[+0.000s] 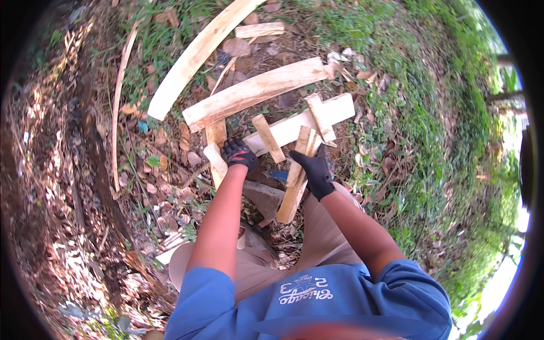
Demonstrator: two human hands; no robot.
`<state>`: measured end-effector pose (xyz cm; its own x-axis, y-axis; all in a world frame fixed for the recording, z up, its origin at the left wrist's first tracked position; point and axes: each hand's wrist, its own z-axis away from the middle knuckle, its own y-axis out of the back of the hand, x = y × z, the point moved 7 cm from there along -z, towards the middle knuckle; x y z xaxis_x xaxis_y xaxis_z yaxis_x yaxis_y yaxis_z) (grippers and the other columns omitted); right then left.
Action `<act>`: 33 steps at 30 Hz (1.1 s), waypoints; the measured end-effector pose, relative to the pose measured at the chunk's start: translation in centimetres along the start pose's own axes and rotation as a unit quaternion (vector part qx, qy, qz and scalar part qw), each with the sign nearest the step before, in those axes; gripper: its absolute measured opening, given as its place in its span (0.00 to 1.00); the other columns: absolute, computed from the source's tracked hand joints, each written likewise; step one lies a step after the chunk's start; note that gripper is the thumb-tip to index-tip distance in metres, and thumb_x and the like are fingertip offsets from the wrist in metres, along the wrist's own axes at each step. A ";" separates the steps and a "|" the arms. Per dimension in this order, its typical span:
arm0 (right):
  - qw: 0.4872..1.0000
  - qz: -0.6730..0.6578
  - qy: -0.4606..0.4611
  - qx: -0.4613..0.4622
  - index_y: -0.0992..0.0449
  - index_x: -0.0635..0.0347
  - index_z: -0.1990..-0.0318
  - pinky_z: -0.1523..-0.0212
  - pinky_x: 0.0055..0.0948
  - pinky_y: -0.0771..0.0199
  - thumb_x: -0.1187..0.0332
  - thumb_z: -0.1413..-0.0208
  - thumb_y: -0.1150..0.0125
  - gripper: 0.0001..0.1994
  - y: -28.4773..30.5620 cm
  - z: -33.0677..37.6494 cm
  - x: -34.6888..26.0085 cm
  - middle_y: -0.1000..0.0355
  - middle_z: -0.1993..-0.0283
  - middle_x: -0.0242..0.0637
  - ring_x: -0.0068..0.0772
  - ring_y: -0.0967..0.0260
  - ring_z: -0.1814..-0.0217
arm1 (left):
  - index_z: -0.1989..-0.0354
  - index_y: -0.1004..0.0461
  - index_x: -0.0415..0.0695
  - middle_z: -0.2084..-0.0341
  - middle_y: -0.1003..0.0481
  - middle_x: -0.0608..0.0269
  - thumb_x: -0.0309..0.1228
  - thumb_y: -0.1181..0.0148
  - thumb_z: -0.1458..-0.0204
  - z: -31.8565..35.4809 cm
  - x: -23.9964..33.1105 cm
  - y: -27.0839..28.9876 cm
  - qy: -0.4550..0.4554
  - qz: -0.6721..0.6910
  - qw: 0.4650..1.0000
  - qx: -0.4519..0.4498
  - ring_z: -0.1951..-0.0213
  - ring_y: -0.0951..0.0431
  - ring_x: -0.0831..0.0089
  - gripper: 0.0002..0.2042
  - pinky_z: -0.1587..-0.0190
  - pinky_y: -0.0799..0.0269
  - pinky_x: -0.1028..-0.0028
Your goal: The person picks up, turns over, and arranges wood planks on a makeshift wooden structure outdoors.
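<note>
My left hand (239,154), in a black glove with red marks, rests at the left end of a pale wooden plank (292,131); its fingers look spread over the wood there. Two short wooden pieces, a left one (268,138) and a right one (320,117), lie across that plank. My right hand (315,171), gloved in black, grips a pair of narrow wooden strips (296,181) slanting toward my lap, its thumb on top. Beside my left hand sits a short wooden block (216,164). Between my knees is a grey slab (264,198), partly hidden.
Beyond the hands lie a curved-looking plank (255,93), a longer board (198,59) and a small wooden offcut (259,30). A thin strip (119,107) lies at the left. Dry leaves (62,226) cover the left ground; grass (430,141) grows at the right.
</note>
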<state>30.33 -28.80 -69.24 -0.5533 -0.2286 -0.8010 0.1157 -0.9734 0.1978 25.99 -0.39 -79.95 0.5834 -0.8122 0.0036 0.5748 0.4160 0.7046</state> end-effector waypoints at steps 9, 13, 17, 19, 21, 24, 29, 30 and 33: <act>0.998 0.034 -0.001 -0.057 0.31 0.73 0.26 0.33 0.48 0.19 0.44 0.53 0.12 0.55 -2.2 4.0 -0.8 0.16 0.40 0.60 0.51 0.16 0.36 | 0.16 0.39 0.36 0.25 0.27 0.31 0.64 0.25 0.45 16.6 2.3 7.6 -0.116 0.186 0.971 -0.094 0.26 0.22 0.46 0.57 0.22 0.29 0.51; 0.995 -0.038 0.016 -0.095 0.24 0.64 0.32 0.42 0.41 0.13 0.57 0.43 0.14 0.36 -4.4 6.8 -1.8 0.13 0.44 0.46 0.36 0.13 0.45 | 0.16 0.42 0.35 0.33 0.21 0.32 0.59 0.24 0.42 25.1 2.8 7.8 -0.170 0.167 0.969 -0.067 0.31 0.18 0.41 0.55 0.29 0.23 0.49; 0.975 -0.040 0.003 -0.218 0.27 0.68 0.29 0.43 0.39 0.11 0.49 0.40 0.15 0.41 -6.2 8.9 -1.0 0.13 0.43 0.48 0.35 0.14 0.44 | 0.26 0.29 0.34 0.42 0.16 0.33 0.60 0.26 0.42 24.8 2.1 7.5 -0.132 0.134 0.982 -0.029 0.38 0.14 0.37 0.46 0.35 0.21 0.48; 0.986 -0.013 0.012 -0.163 0.28 0.69 0.28 0.40 0.39 0.13 0.45 0.37 0.18 0.42 -6.3 8.6 -0.3 0.14 0.41 0.49 0.35 0.15 0.42 | 0.30 0.26 0.34 0.45 0.15 0.32 0.59 0.26 0.42 23.9 2.3 7.2 -0.167 0.143 0.974 -0.046 0.41 0.13 0.37 0.43 0.37 0.20 0.48; 0.995 -0.016 0.013 -0.098 0.26 0.69 0.28 0.33 0.42 0.19 0.39 0.33 0.24 0.42 -5.4 8.3 0.8 0.15 0.39 0.50 0.39 0.18 0.37 | 0.31 0.25 0.32 0.46 0.14 0.34 0.57 0.25 0.42 23.7 2.4 7.1 -0.197 0.132 0.970 -0.048 0.44 0.12 0.42 0.42 0.41 0.17 0.51; 0.985 -0.147 0.013 -0.093 0.22 0.68 0.31 0.28 0.45 0.24 0.37 0.30 0.29 0.40 -4.1 7.9 1.6 0.15 0.39 0.50 0.44 0.19 0.34 | 0.32 0.23 0.34 0.44 0.14 0.36 0.54 0.22 0.42 23.5 1.8 7.4 -0.167 0.094 0.980 -0.055 0.43 0.12 0.41 0.39 0.39 0.18 0.50; 0.997 0.026 0.058 0.052 0.16 0.61 0.36 0.39 0.41 0.17 0.34 0.32 0.25 0.37 7.2 5.1 -2.1 0.13 0.47 0.41 0.35 0.15 0.45 | 0.37 0.19 0.32 0.47 0.13 0.38 0.51 0.22 0.38 23.2 1.0 10.0 -0.167 0.176 0.970 -0.021 0.45 0.12 0.44 0.34 0.40 0.19 0.53; 0.986 -0.050 0.151 0.045 0.15 0.60 0.37 0.43 0.37 0.15 0.37 0.30 0.26 0.33 11.0 5.0 -4.3 0.12 0.48 0.37 0.30 0.15 0.48 | 0.39 0.19 0.32 0.48 0.12 0.38 0.51 0.22 0.39 23.1 0.6 10.8 -0.167 0.150 0.974 0.026 0.45 0.12 0.44 0.33 0.40 0.19 0.53; 0.954 -0.032 0.265 0.132 0.16 0.60 0.37 0.43 0.35 0.15 0.41 0.28 0.27 0.30 23.6 5.3 -8.9 0.12 0.50 0.35 0.29 0.15 0.48 | 0.34 0.21 0.32 0.41 0.15 0.36 0.55 0.23 0.39 22.8 -0.6 11.7 -0.148 0.118 0.980 0.055 0.39 0.15 0.40 0.38 0.36 0.22 0.50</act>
<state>33.58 -49.60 -54.40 -0.0485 -0.2131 -0.9758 -0.1560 -0.9634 0.2181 19.31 -4.39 -55.56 0.4919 -0.7883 0.3696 0.3696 0.5734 0.7311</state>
